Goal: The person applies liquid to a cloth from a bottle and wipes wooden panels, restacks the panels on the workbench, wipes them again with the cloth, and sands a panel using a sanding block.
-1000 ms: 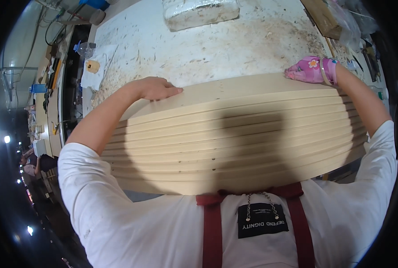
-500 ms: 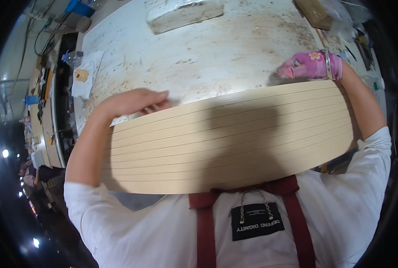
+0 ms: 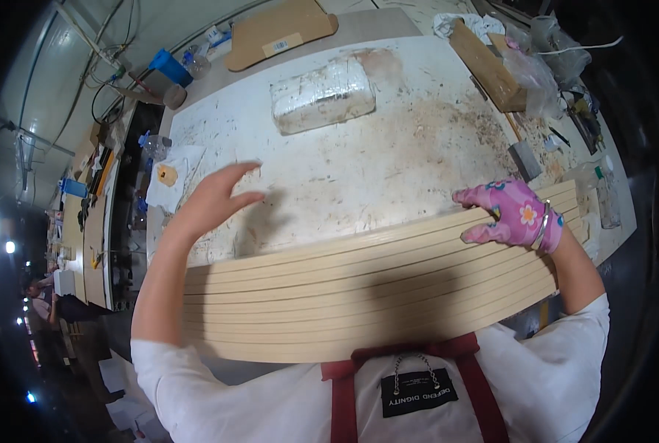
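Plastic-wrapped block [image 3: 323, 97] on the worktable [image 3: 411, 151] beyond the pale boards [image 3: 307, 295]

The boards [image 3: 307, 306] are pale cream-tan, striped with thin dark lines. The glove [image 3: 503, 193] on the right hand [image 3: 510, 214] is pink-purple — patterned with a white flower, orange at its centre, and touches of blue. The shirt [image 3: 547, 362] is white, the straps [image 3: 486, 395] deep red, the chest patch [image 3: 407, 395] black with pale print — and the tabletop [image 3: 411, 155] white, blotched brown
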{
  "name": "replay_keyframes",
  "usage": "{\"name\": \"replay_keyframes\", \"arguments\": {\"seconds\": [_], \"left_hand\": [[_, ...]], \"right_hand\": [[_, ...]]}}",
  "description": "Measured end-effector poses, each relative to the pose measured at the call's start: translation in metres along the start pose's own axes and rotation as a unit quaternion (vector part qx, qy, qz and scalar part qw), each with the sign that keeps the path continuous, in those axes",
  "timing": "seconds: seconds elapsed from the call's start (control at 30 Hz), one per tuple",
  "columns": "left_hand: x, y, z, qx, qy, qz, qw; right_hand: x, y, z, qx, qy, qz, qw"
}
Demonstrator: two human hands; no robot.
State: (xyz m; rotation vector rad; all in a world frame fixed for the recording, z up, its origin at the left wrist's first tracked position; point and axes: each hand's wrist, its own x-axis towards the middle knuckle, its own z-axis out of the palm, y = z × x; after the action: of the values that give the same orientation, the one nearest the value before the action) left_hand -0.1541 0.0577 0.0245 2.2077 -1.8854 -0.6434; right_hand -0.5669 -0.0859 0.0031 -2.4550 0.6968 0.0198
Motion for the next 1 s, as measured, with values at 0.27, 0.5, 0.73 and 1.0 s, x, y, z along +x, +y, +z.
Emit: {"name": "replay_keyframes", "arguments": {"seconds": [0.27, 0.5, 0.73, 1.0], "left_hand": [[0.215, 0.019, 0.077, 0.261, 0.163, 0.216, 0.927], [0.266, 0.014, 0.123, 0.356, 0.128, 0.134, 0.916], [0.286, 0.007, 0.122, 0.440, 0.221, 0.148, 0.858], [0.328, -0.042, 0.104, 0.484, 0.231, 0.079, 0.840]], "right_hand": [[-0.003, 0.013, 0.001, -0.042, 0.055, -0.002, 0.998], [0.015, 0.009, -0.012, -0.055, -0.027, 0.062, 0.996], [0.011, 0.006, -0.011, -0.065, -0.033, 0.081, 0.994], [0.015, 0.010, -0.007, -0.063, -0.011, 0.060, 0.996]]}}
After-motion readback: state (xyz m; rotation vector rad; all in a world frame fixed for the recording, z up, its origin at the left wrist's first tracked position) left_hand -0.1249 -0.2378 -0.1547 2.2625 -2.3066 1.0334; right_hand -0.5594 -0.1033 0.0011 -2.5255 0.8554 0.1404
